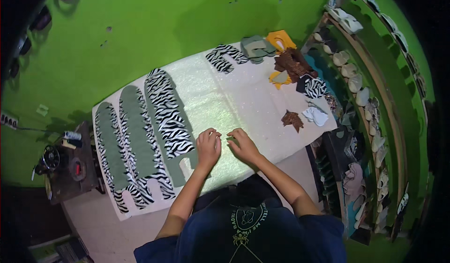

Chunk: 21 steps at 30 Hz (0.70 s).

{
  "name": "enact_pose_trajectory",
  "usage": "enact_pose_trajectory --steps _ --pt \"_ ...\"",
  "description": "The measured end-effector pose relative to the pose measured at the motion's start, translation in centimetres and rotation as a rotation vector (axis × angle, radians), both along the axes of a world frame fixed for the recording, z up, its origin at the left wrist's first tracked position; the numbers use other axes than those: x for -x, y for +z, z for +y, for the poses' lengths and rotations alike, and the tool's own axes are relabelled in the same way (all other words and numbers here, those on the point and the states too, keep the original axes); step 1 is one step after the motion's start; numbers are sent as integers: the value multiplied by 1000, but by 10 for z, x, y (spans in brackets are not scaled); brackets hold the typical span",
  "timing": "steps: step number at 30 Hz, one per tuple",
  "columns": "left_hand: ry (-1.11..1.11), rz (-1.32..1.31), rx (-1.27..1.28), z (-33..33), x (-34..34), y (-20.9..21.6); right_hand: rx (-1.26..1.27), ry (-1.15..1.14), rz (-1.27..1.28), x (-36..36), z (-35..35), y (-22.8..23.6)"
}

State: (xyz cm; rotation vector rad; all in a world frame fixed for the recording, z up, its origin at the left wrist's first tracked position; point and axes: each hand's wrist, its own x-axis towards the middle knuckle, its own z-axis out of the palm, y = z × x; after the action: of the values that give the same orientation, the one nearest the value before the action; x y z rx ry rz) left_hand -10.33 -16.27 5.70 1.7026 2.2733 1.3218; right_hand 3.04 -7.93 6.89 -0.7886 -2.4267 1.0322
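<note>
Both of my hands hover over or rest on the near middle of the white sheeted table [213,99], a short gap between them. My left hand [208,146] has its fingers loosely bent, holding nothing that shows. Just left of it lies a row of overlapping zebra-print cut pieces [171,122] on grey-green backing. My right hand [243,145] is open, thumb apart from the fingers, above bare sheet. Two more long strips of grey-green pieces [136,108] with zebra-print edges lie farther left.
At the table's far right lie a U-shaped zebra-print piece [227,58], grey-green pieces [257,48], yellow pieces [281,40], brown pieces [294,63] and white scraps [316,116]. A rack of shoe forms [356,82] stands right. A sewing machine [54,157] sits left.
</note>
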Motion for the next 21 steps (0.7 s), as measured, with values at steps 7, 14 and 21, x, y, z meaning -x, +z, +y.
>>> enact_pose_trajectory --steps 7,14,21 --pt "-104 19 -4 100 -36 10 -44 -66 84 -47 91 -5" --pt "-156 86 20 205 -50 14 -7 -93 173 -80 190 -4" --pt "-85 77 34 283 -60 -5 -66 -87 193 -100 263 -26"
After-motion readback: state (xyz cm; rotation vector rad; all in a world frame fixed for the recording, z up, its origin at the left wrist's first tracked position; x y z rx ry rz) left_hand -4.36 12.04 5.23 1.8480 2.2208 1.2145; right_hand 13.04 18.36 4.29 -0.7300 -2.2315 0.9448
